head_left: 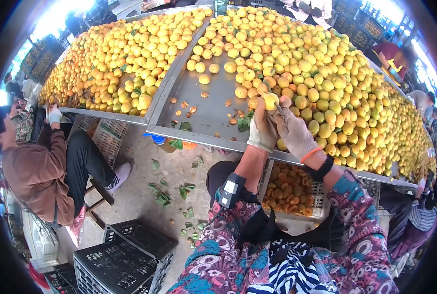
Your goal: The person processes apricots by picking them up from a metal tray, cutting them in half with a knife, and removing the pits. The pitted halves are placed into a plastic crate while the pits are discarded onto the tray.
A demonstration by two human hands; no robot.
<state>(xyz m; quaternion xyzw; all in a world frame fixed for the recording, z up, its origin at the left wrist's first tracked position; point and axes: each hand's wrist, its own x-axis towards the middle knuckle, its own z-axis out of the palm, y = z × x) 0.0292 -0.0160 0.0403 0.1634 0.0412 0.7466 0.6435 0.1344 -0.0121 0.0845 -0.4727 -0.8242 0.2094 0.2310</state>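
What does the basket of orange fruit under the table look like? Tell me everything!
The basket is whitish and looks like plastic, with little gaps all over its right wall. It sits under the front edge of the table, lower than the left hand and right hand. Orange fruit fills it, and many pieces look cut open. The table hides its far side, and I can't see its bottom.

Hands (296, 131) partly hide the held fruit (270, 100) — a black crate (116, 267) is cut off.
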